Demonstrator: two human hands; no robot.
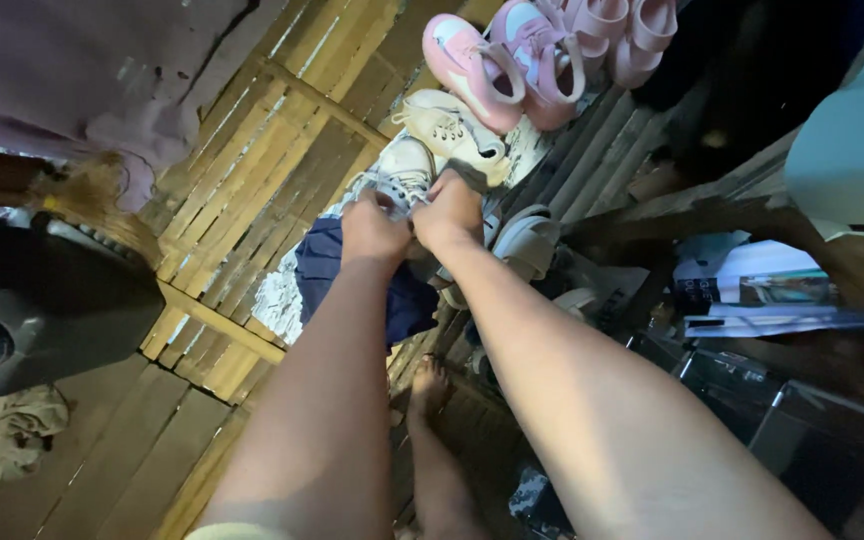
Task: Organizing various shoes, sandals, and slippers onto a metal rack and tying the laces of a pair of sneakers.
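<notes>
Two hands work one cream sneaker (404, 172): our left hand (372, 232) pinches its laces, our right hand (449, 212) apparently grips the heel. We risk knocking the second cream sneaker (449, 130) off the slatted floor (252, 170).

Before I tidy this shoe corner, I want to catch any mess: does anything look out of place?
Yes. A dark blue cloth lies crumpled on the slatted floor under the left hand and right hand, which grip a cream sneaker. The pink shoes sit tipped against each other, not paired flat.
</notes>
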